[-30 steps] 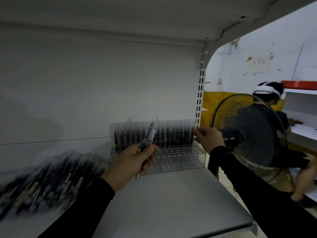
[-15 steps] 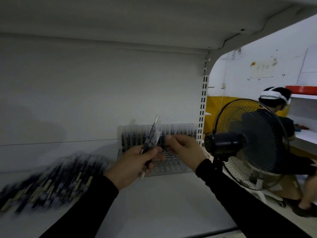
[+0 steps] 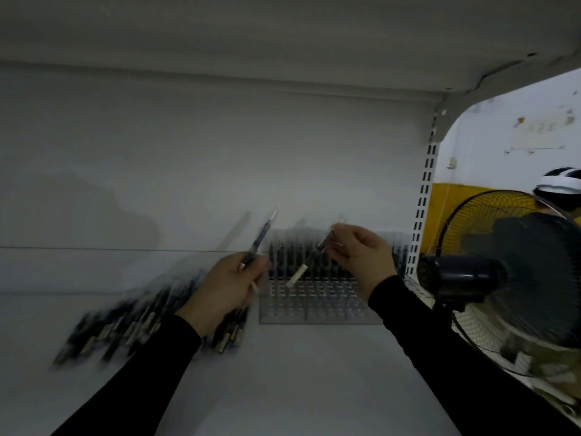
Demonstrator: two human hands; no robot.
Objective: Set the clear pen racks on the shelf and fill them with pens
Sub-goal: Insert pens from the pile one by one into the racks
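Since a second ago the right hand (image 3: 358, 256) has taken 1 pen (image 3: 309, 259) from the left hand (image 3: 226, 284), which still grips spare pens (image 3: 259, 239). Lower it tip-down, upright, into a free hole of the rack (image 3: 317, 302) on the shelf (image 3: 283, 372).

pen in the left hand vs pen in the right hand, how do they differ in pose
The left hand grips its pen low on the barrel, so the long end points up and to the right. The right hand pinches its pen near the top, so it hangs down-left with its pale tip over the clear rack. Both pens are slim and dark.
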